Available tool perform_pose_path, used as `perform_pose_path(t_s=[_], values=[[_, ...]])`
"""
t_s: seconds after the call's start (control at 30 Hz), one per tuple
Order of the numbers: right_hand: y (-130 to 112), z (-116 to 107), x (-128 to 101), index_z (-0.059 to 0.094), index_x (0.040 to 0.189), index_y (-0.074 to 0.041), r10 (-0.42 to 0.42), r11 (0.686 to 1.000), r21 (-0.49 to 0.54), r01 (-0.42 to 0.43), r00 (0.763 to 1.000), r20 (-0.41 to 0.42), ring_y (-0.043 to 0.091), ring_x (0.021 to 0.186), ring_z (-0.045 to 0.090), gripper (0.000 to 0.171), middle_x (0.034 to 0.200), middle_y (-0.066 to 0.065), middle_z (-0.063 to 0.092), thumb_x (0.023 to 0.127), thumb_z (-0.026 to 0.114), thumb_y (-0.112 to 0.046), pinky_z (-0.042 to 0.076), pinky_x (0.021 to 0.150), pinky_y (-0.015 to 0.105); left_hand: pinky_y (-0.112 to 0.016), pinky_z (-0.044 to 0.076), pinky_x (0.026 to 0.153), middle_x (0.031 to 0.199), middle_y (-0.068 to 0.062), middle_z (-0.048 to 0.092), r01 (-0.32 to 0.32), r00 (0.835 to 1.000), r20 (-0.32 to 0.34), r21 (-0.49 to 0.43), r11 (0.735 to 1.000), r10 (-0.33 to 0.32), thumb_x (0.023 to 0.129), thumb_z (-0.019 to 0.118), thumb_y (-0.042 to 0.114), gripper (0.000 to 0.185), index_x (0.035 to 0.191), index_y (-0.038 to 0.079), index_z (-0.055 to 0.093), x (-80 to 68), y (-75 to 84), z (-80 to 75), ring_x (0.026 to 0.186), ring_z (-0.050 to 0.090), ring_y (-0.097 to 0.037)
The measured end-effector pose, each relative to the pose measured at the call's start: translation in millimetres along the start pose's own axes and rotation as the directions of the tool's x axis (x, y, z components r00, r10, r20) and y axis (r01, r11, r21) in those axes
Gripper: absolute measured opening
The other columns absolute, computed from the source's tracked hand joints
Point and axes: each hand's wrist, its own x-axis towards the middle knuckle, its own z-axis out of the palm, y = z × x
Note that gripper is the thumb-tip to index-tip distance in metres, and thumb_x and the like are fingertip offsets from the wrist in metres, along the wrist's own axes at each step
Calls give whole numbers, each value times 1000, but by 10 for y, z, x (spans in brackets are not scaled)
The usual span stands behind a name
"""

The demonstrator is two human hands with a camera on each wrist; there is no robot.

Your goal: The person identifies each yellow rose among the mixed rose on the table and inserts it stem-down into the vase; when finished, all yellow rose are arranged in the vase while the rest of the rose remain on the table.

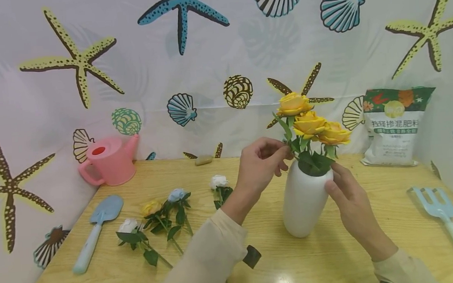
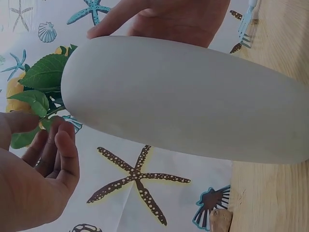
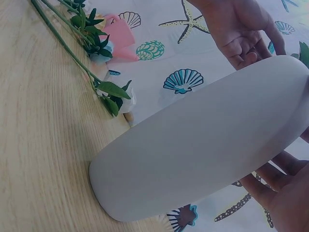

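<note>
A white vase (image 1: 306,199) stands on the table, tilted slightly, with several yellow roses (image 1: 310,124) in its mouth. Beside the rim, my left hand (image 1: 262,161) pinches a green leaf stem (image 2: 54,112) of the roses between thumb and forefinger. My right hand (image 1: 353,203) holds the vase high on its right side, thumb in front and the other fingers behind it. In the right wrist view the vase hides part of both hands. The lower rose stems are out of sight inside the vase.
Loose artificial roses, including a blue rose (image 1: 177,195) and a white rose (image 1: 219,182), lie left of the vase. Further left are a blue trowel (image 1: 106,209) and a pink watering can (image 1: 113,162). A fertilizer bag (image 1: 393,134) and a blue hand fork (image 1: 440,207) lie right.
</note>
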Motion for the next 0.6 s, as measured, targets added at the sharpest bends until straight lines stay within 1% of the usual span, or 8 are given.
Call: perform_pose_path(t_s=[0.07,0.17,0.2,0.27,0.3,0.33,0.43,0.6], values=[[-4,-1,-2,34,156,-9,0,1000,1,0,1000,0,46,142,41,49,155,25,42,108,45,-17,43,107,22,-20,51,56,94,-21,74,-5,1000,-6,-6,1000,5,95,67,6,10,102,-2,68,-9,0,-46,62,64,-10],[-13,1,-5,34,156,-10,3,1000,1,-3,1000,0,45,142,42,50,155,24,43,108,45,-17,42,104,16,-21,51,56,92,-21,74,-15,999,-31,-17,1000,15,95,67,6,8,99,-1,67,-39,-3,-149,61,63,-10],[-14,1,-7,34,156,-9,6,1000,-3,-6,1000,0,45,141,42,50,155,24,43,108,45,-17,39,100,10,-21,51,56,90,-21,74,-20,999,-41,-17,1000,19,95,67,6,8,98,-1,67,-55,-3,-190,60,63,-11],[-18,2,-8,34,156,-9,7,1000,-4,-7,1000,1,45,142,41,50,155,24,43,108,45,-18,39,100,9,-22,52,56,88,-18,74,-23,998,-64,-12,1000,22,95,67,7,7,97,0,67,-95,-4,-282,60,63,-11],[-20,3,-8,33,156,-9,10,1000,-8,-10,1000,1,45,142,41,50,155,24,43,108,46,-18,37,97,6,-22,52,56,86,-16,73,-25,997,-75,-7,1000,24,96,67,7,7,97,0,67,-121,-4,-332,60,64,-12],[-19,3,-6,33,156,-9,9,1000,-6,-9,1000,3,46,142,41,51,155,26,42,108,46,-18,40,102,11,-22,52,56,85,-14,73,-23,996,-87,-2,1000,22,96,67,7,7,97,1,67,-152,-1,-385,61,64,-12],[-23,6,-1,33,156,-8,12,1000,-14,-12,1000,2,47,142,41,51,155,26,42,108,46,-19,40,102,12,-23,53,57,83,-6,72,-15,993,-120,24,1000,17,97,66,8,7,99,1,66,-257,-6,-562,62,65,-14],[-17,9,3,33,156,-7,15,999,-34,-15,1000,-6,46,141,42,51,154,27,43,108,46,-19,36,95,4,-27,56,59,82,-5,72,26,984,-176,75,997,-12,98,64,7,7,101,1,65,-445,-53,-902,64,66,-17]])
